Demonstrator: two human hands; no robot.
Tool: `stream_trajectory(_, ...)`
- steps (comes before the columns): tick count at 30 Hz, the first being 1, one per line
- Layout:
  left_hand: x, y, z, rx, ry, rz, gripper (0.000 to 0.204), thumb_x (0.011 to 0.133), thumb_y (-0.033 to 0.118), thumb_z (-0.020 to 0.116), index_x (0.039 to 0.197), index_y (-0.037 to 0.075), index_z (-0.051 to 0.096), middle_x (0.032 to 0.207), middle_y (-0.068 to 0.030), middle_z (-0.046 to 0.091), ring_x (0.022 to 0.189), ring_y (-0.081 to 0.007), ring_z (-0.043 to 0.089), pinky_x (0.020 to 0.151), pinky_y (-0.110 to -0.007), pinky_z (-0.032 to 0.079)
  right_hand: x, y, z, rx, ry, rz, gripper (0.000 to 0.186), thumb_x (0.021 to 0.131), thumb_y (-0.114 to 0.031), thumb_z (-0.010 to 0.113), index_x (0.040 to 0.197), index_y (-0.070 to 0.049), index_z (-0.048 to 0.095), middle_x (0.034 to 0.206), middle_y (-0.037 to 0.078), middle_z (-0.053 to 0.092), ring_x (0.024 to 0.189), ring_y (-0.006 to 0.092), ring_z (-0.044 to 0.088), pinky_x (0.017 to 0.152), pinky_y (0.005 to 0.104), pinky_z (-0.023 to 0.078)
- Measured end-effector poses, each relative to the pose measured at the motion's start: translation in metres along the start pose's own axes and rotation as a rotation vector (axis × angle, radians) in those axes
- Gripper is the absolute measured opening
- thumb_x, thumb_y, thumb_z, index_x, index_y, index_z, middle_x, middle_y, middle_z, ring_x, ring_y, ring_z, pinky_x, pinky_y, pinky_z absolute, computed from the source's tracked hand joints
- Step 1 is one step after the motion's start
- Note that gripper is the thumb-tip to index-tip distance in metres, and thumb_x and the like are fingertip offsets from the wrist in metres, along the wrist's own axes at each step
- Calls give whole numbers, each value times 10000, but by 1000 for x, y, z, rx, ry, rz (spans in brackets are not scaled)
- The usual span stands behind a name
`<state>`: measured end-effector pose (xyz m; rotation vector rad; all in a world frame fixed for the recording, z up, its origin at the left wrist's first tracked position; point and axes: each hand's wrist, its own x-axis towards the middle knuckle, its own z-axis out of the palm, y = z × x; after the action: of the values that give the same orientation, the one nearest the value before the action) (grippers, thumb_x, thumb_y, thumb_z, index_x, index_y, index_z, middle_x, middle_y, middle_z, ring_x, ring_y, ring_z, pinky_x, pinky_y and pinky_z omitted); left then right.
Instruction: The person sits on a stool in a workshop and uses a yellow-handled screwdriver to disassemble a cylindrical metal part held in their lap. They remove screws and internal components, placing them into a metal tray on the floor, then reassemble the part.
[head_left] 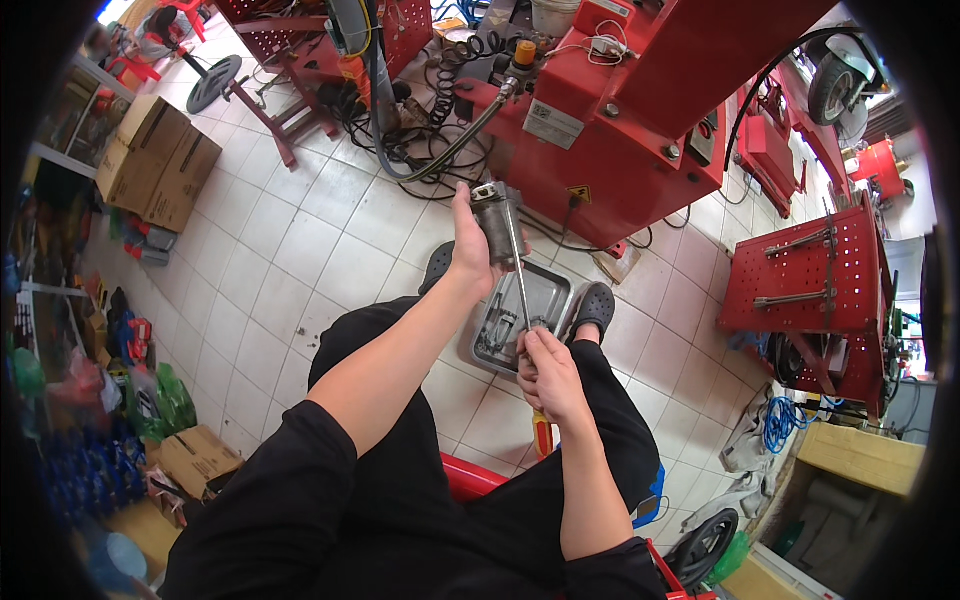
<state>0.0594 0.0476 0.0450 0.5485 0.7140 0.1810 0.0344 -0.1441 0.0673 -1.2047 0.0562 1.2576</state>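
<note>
"One grey cylindrical metal part (490, 228) was shown; where was it, relative to the metal tray (548, 282)?"

"Above the tray's far edge, in the left hand (470, 248). The thumb lay along the part's left side, and the other fingers were wrapped around its body."

"And the right hand (550, 375)?"

"Over the tray's near right edge, its fingers clamped on a screwdriver (523, 292) low on the shaft. The red-and-yellow handle (543, 435) projected below, nearer the wearer than the tray. The shaft ran up across the part; whether its tip made contact could not be told."

"Which technique suited this step?"

"Judged from the pose, a firm left grip mattered most, since a rounded body could have rolled under pressure. Force was best kept light and aimed away from the left palm."

"Why keep the tray beneath?"

"Small metal pieces (503, 327) lay inside it; a part held squarely above would probably have shed anything loose there too."
</note>
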Motion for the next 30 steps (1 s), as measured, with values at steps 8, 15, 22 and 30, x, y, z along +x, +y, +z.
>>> stream_trajectory(8,-3,1,3,72,-20,147,726,796,750,232,909,113,564,644,-51,559,558,-195,578,498,-313,433,-3,-3,-1,7,-12,30,232,966,-287,416,838,-98,461,556,-69,286,391,19,206,323,194,168)
stream_trajectory(15,1,-2,0,229,-17,232,743,811,747,229,911,91,563,659,-43,557,551,-182,585,457,-277,418,3,10,-6,-171,92,-146,248,960,-277,430,839,-70,490,575,-46,348,477,42,310,420,204,264)
stream_trajectory(22,13,-10,-7,321,81,245,695,837,723,219,890,116,553,662,-13,550,543,-152,570,448,-265,380,6,18,3,-689,385,-360,266,955,-255,434,906,0,491,598,97,472,538,161,452,532,325,391)
stream_trajectory(30,3,-7,-2,331,152,289,680,881,652,315,1004,39,582,869,-19,555,799,-115,478,764,-254,391,7,17,5,-820,532,-392,277,955,-256,422,913,3,511,618,124,512,525,202,481,525,337,408)
